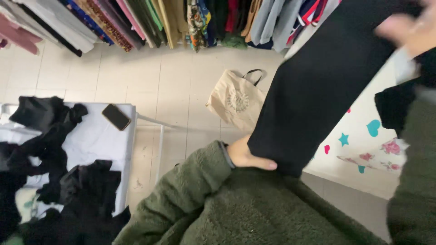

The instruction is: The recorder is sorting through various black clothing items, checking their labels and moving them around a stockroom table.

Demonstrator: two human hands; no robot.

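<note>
Right now you are pinching the lower end of the black garment (318, 86) with your left hand (247, 158), thumb closing over the cloth just above your green fleece sleeve. The garment's long axis is running diagonally up to your right hand (408, 29), which is blurring at the frame's corner; whether it is gripping cannot be told

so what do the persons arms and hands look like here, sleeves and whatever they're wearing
Both arms are in thick, fuzzy olive-green fleece sleeves. The left sleeve ends at a darker cuff edge by the wrist, and the left hand is bare, with no glove. The right sleeve is the same green fleece. The right hand is motion-blurred, so any ring or other detail on it cannot be made out.
</note>
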